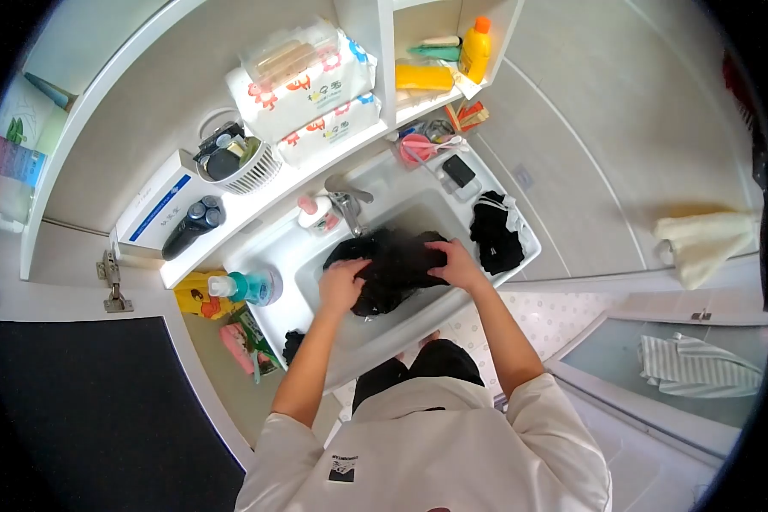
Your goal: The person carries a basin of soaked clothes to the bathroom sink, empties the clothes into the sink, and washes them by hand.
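Black cloth (392,263) touches half-curled left hand (341,286) and half-curled right hand (458,265).

hands (343,286) (458,265): 2 | black cloth heaps (392,269) (497,239) (293,346): 3 | sink (350,343): 1 | faucet (346,206): 1 | white packs (343,85) (331,132): 2

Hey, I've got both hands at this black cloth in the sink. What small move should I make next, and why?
I'd probably bring your left hand and right hand together to gather the black cloth: they rest at opposite sides of it, and it lies loosely spread in the sink between them.
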Available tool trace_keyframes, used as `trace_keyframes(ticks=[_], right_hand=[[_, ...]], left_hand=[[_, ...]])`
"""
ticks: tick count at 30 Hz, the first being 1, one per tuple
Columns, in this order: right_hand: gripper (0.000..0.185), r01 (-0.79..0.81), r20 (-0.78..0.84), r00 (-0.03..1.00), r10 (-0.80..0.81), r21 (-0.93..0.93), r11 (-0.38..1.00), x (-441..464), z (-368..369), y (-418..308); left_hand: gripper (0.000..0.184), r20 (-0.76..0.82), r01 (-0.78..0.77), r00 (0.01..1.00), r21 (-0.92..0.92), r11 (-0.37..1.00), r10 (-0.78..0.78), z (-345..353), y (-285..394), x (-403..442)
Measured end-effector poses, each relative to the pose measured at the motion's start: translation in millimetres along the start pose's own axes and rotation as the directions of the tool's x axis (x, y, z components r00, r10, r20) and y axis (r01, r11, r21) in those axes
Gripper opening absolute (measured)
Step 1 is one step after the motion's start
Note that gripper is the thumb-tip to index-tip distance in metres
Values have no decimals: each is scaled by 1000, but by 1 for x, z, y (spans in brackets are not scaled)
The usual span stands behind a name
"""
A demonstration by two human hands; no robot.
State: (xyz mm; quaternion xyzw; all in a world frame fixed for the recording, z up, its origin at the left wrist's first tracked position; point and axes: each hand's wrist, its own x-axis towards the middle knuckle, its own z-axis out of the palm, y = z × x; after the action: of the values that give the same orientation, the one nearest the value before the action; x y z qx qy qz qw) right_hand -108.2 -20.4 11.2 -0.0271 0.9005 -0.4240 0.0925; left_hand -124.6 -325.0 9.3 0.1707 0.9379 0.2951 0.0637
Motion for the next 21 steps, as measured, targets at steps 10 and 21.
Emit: trace_keyframes(ticks=[10,21], right_hand=[[26,27,-167,985,-49,-128,991,-9,22,23],[21,-129,-214,943,256,472,872,-8,-49,-41]], left_hand=[[34,246,372,928,-673,639,-280,-45,20,12],[23,-1,64,997,-471,880,-73,-75,7,23]])
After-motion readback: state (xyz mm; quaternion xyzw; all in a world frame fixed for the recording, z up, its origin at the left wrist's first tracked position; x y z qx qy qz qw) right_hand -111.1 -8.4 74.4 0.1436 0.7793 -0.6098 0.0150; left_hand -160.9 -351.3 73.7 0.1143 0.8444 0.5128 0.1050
